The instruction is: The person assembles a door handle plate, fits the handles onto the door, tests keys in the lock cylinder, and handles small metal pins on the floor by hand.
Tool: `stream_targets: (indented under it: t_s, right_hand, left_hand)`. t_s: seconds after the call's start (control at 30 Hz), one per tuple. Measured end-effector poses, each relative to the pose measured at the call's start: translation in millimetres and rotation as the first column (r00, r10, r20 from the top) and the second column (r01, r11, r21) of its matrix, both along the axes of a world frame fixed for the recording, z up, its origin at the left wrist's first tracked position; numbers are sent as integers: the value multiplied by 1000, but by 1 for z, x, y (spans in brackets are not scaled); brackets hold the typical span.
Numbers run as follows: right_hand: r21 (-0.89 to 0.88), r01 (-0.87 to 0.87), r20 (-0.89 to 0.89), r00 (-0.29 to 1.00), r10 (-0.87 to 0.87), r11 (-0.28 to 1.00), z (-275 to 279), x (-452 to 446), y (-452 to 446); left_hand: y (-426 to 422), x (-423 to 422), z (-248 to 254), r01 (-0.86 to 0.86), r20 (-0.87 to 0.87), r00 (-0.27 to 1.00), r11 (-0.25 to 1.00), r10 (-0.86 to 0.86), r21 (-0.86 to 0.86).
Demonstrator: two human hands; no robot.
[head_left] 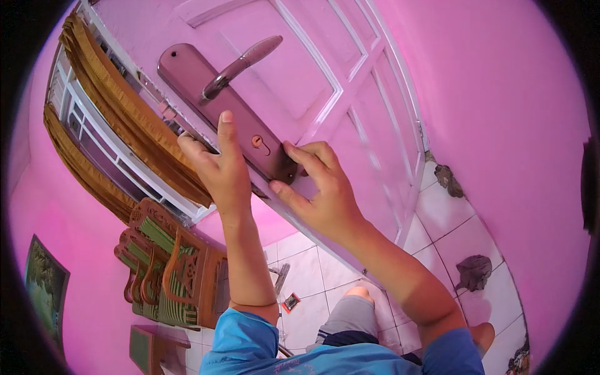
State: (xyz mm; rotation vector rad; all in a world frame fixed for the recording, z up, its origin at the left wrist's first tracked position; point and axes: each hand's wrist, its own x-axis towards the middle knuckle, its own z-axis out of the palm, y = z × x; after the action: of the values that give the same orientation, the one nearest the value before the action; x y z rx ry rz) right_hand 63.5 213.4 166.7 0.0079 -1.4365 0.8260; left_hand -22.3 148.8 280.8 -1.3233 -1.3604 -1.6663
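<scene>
Two hands: both raised to the door hardware, at the centre of the frame.
Left hand: thumb pointing up over the near edge of the handle plate, other fingers curled at the door's edge — whether they grip firmly, I cannot tell.
Right hand: thumb and fingers closed across the lower end of the plate, gripping it from both sides.
Handle plate: long, rounded at the ends, slanting from upper left to the centre, flat along the door.
Lever handle: on the plate's upper part, pointing to the upper right.
Key cylinder: low on the plate, between the two hands.
Panelled door: pink with white mouldings, across the upper middle.
Window curtains: golden brown, upper left.
Carved chairs: striped green upholstery, lower left — a framed picture hangs further left.
Tiled floor: white; a small packet lies bottom centre, a crumpled cloth lower right.
</scene>
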Motion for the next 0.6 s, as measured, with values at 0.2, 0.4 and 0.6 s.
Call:
stream_targets:
  t_s: [0.2,0.4,0.6]
  right_hand:
    - [11,56,-71,996,-55,998,2,-6,-1]
    - [-2,77,-61,995,-77,997,2,-7,-4]
    - [0,107,-15,994,-107,994,2,-2,-8]
  left_hand:
    - [3,4,-1,24,62,998,999,-26,35]
    - [4,7,0,48,76,996,997,-52,52]
    - [4,2,-2,19,43,999,997,-22,70]
